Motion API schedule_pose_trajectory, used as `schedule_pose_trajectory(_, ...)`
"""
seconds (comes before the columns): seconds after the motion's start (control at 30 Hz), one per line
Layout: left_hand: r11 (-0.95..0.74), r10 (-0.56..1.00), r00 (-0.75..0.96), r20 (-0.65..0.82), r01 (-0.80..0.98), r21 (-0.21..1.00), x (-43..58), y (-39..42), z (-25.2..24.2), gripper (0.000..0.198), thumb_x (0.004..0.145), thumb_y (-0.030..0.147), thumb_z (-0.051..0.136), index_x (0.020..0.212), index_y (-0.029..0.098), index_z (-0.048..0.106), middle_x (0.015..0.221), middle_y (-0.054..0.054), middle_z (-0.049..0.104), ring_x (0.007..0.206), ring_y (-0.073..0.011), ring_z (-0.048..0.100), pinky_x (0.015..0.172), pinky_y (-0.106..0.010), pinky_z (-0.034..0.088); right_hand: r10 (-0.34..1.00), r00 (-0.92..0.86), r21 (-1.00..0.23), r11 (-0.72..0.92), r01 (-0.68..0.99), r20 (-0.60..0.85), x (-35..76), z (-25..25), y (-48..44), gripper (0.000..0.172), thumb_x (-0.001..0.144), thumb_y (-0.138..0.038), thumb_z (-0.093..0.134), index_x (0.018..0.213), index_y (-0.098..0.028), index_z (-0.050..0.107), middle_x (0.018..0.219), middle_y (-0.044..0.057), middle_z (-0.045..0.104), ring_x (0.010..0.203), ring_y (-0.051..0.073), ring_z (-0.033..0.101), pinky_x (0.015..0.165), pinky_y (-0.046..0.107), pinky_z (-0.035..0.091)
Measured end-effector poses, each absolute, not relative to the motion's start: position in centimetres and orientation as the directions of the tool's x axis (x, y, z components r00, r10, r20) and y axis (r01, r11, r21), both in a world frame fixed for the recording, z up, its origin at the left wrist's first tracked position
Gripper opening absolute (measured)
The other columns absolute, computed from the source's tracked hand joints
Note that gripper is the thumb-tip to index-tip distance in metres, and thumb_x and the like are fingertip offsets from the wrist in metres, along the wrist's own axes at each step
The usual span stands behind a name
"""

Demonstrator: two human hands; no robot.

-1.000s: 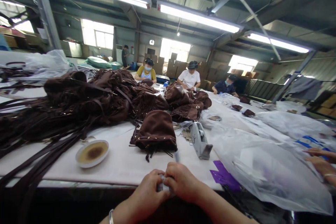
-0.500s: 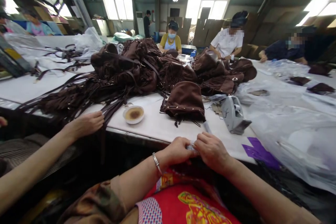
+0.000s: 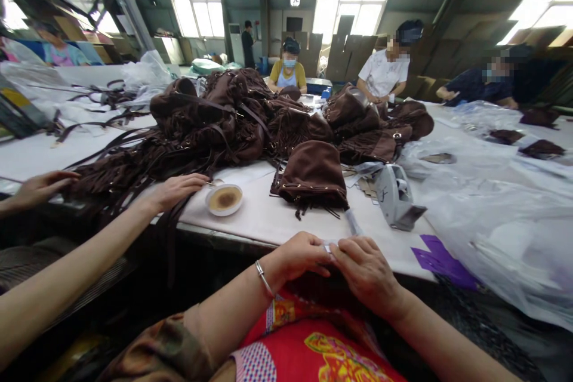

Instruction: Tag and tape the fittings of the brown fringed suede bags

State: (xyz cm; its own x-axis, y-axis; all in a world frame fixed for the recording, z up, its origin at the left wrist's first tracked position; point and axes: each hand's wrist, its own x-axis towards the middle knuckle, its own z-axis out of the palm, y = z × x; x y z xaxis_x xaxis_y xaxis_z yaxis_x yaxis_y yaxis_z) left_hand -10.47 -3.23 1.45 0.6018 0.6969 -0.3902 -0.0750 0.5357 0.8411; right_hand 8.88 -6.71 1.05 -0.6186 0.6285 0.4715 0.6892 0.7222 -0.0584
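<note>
Low in front of the table edge, my left hand (image 3: 304, 255) and my right hand (image 3: 364, 265) meet with their fingertips pinched on a small piece of clear plastic (image 3: 329, 246). The fingers cover most of it. A silver bangle circles my left wrist. Just beyond my hands, a dark brown bag (image 3: 312, 174) with fringe and metal eyelets lies on the table. From its near right corner a pale plastic strip (image 3: 353, 222) hangs toward the table edge; whether it joins the piece in my fingers, I cannot tell.
A big pile of brown fringed bags (image 3: 233, 119) covers the middle of the table (image 3: 259, 227). Nearby stand a bowl of yellowish stuff (image 3: 224, 199) and a grey tape dispenser (image 3: 397, 197). Purple pieces (image 3: 443, 261) and plastic bags (image 3: 501, 221) lie right. A co-worker's hands (image 3: 176, 191) reach in from the left.
My hands stay close together on the plastic, with the right fingers shifted slightly. The co-worker's near hand has moved right toward the bowl, and their other hand has come onto the pile.
</note>
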Motion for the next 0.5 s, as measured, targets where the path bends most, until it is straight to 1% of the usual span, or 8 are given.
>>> schedule_pose_trajectory(0.1, 0.599, 0.685, 0.598, -0.416, -0.138, 0.789, -10.6, -3.1, 1.8, 0.042, 0.053, 0.04, 0.084, 0.077, 0.008, 0.069, 0.075, -0.005, 0.063, 0.071, -0.0137, 0.058, 0.06, -0.024, 0.051, 0.603, -0.611, -0.043, 0.729, 0.684, 0.513, 8.9, 1.0, -6.6, 0.029, 0.095, -0.012, 0.048, 0.119, -0.016, 0.065, 0.103, 0.012, 0.065, 0.097, 0.027, 0.054, 0.083, 0.041, 0.041)
schedule_pose_trajectory(0.2, 0.616, 0.693, 0.581, -0.427, -0.169, 0.769, -10.3, -3.0, 1.7, 0.044, 0.053, 0.042, 0.086, 0.073, 0.007, 0.067, 0.074, -0.005, 0.062, 0.069, -0.0124, 0.058, 0.061, -0.023, 0.05, 0.604, -0.599, -0.066, 0.731, 0.679, 0.526, 8.9, 0.9, -6.4, 0.028, 0.095, -0.012, 0.049, 0.117, -0.016, 0.066, 0.102, 0.012, 0.066, 0.096, 0.027, 0.055, 0.084, 0.041, 0.042)
schedule_pose_trajectory(0.3, 0.618, 0.69, 0.595, -0.413, -0.186, 0.764, -9.9, -3.1, 1.3, 0.045, 0.056, 0.042, 0.086, 0.076, 0.007, 0.068, 0.076, -0.005, 0.062, 0.071, -0.0113, 0.058, 0.063, -0.022, 0.05, 0.643, -0.55, -0.142, 0.708, 0.691, 0.533, 9.1, 0.8, -6.3, 0.026, 0.095, -0.015, 0.052, 0.117, -0.018, 0.066, 0.101, 0.01, 0.066, 0.096, 0.025, 0.057, 0.083, 0.04, 0.045)
schedule_pose_trajectory(0.4, 0.58, 0.719, 0.584, -0.377, -0.205, 0.789, -9.5, -3.1, 1.3, 0.046, 0.06, 0.044, 0.085, 0.083, 0.007, 0.069, 0.081, -0.005, 0.064, 0.074, -0.0111, 0.059, 0.066, -0.022, 0.051, 0.682, -0.48, -0.242, 0.681, 0.691, 0.552, 10.1, 0.9, -5.9, 0.027, 0.093, -0.02, 0.057, 0.118, -0.021, 0.066, 0.109, 0.011, 0.065, 0.101, 0.026, 0.059, 0.087, 0.042, 0.048)
schedule_pose_trajectory(0.47, 0.521, 0.761, 0.55, -0.345, -0.199, 0.83, -9.2, -3.2, 1.5, 0.045, 0.062, 0.045, 0.083, 0.084, 0.008, 0.068, 0.082, -0.004, 0.063, 0.075, -0.011, 0.058, 0.067, -0.022, 0.052, 0.703, -0.384, -0.312, 0.646, 0.696, 0.598, 12.0, 1.3, -5.1, 0.028, 0.091, -0.025, 0.06, 0.119, -0.023, 0.065, 0.114, 0.011, 0.064, 0.106, 0.027, 0.059, 0.091, 0.044, 0.049)
schedule_pose_trajectory(0.5, 0.483, 0.785, 0.525, -0.329, -0.185, 0.856, -9.1, -3.2, 1.6, 0.043, 0.064, 0.045, 0.082, 0.083, 0.009, 0.067, 0.082, -0.004, 0.062, 0.075, -0.0111, 0.057, 0.067, -0.023, 0.053, 0.717, -0.304, -0.349, 0.608, 0.713, 0.628, 13.3, 1.7, -4.4, 0.029, 0.091, -0.027, 0.061, 0.119, -0.023, 0.066, 0.116, 0.012, 0.064, 0.108, 0.027, 0.06, 0.093, 0.044, 0.049)
